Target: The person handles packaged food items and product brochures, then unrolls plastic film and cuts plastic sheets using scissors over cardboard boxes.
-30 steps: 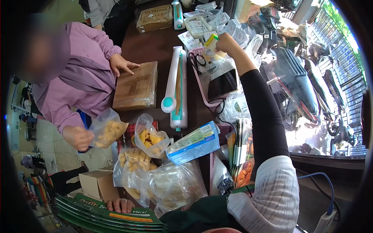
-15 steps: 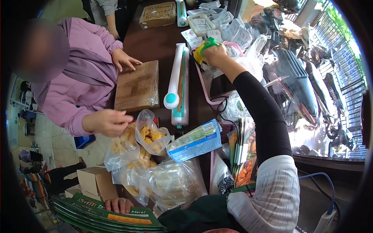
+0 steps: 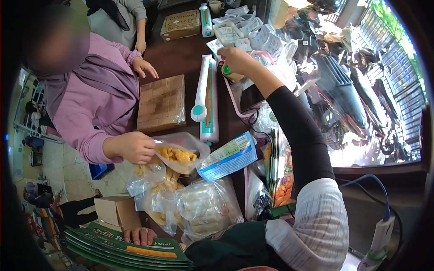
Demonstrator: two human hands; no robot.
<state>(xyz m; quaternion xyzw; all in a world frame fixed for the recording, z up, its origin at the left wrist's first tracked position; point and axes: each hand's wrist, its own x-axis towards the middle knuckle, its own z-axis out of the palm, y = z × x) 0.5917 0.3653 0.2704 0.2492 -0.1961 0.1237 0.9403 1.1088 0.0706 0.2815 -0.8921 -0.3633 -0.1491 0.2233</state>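
Stack of green printed packs (image 3: 113, 246) sits fanned at lower left, front part cut off by dark lens edge; lettering only partly readable. Wearer's left hand (image 3: 140, 235) on it: fingers together, clamped over the far edge; thumb and palm hidden. Right hand (image 3: 242, 62) is out over the pink basket (image 3: 233, 101), fingers curled; a green round item (image 3: 226, 69) shows just under them, mostly covered, can't tell if fingers are closed on it or only near. Dark sleeve (image 3: 305, 126) stands in the way of the basket's near right side.

Beside the basket: impulse sealer (image 3: 200, 88), then a tape-wrapped carton (image 3: 161, 104). Person in lilac top (image 3: 99, 99) across the table pinches a clear bag of yellow snacks (image 3: 181, 156), which covers part of the bags underneath. Blue pouch (image 3: 228, 158) lies tilted against that bag's right side, clear plastic packs (image 3: 205, 203) below it. Upright printed pouches (image 3: 280, 171) near the wearer's sleeve. Motorcycles (image 3: 337, 86) at right, glare washing out detail.
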